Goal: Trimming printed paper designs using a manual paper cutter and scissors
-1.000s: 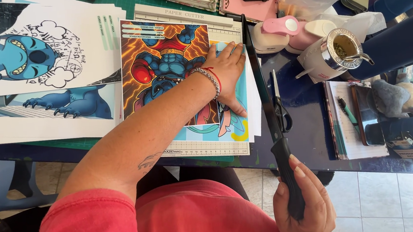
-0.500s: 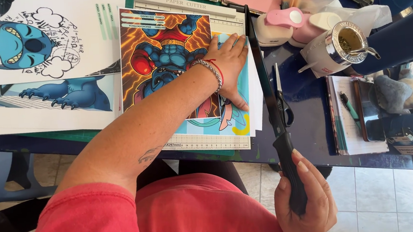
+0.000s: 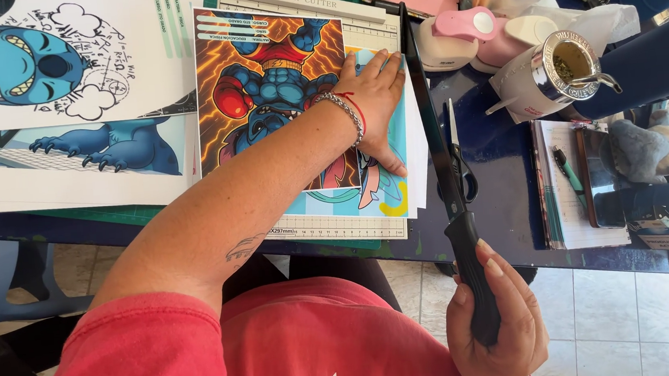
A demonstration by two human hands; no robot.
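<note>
Here, at frame centre, the left hand (image 3: pixel 371 97) lies open, pinning the colourful print (image 3: pixel 274 81) square on the paper cutter (image 3: pixel 338 227), while the right hand (image 3: pixel 492 319), lower right, clenches the blade handle (image 3: pixel 473 280).

A red short-sleeved shirt (image 3: pixel 228 355) with white print; a silver chain bracelet (image 3: pixel 347 113) beside a red string; a small forearm tattoo (image 3: pixel 244 248).
</note>
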